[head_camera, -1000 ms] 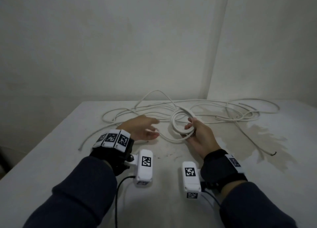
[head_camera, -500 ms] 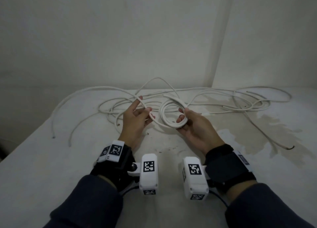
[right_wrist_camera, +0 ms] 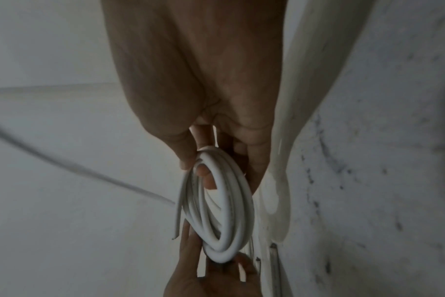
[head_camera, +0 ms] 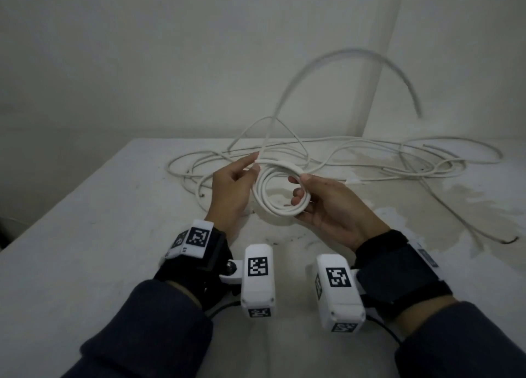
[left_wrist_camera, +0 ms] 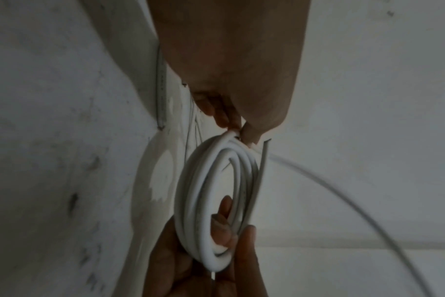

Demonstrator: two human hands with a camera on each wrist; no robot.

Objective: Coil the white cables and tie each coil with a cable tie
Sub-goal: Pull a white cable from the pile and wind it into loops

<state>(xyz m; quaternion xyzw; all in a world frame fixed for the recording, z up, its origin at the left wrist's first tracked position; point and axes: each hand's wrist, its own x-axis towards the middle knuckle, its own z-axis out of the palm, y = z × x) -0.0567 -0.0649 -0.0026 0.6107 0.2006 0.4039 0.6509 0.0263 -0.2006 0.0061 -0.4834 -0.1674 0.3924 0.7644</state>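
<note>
A small coil of white cable [head_camera: 280, 207] hangs between both hands above the table, with about three turns. My left hand [head_camera: 256, 163] pinches the cable at the coil's upper left between thumb and forefinger. My right hand [head_camera: 299, 188] grips the coil's right side, thumb on top and fingers through the ring. The cable's free tail [head_camera: 350, 54] arcs blurred through the air to the upper right. In the left wrist view the coil [left_wrist_camera: 216, 201] stands edge-on below the pinching fingertips [left_wrist_camera: 249, 136]. The right wrist view shows the coil [right_wrist_camera: 224, 207] under my thumb. No cable tie is visible.
More loose white cable [head_camera: 398, 161] lies tangled across the back of the white table [head_camera: 99, 235], one strand running to a dark end [head_camera: 509, 239] at the right. A pale stain [head_camera: 461, 201] marks the right side. Walls meet in a corner behind.
The free tail that trailed off to the left has swung up and over to the right. The coil gained a turn, and my left hand closed in on it.
</note>
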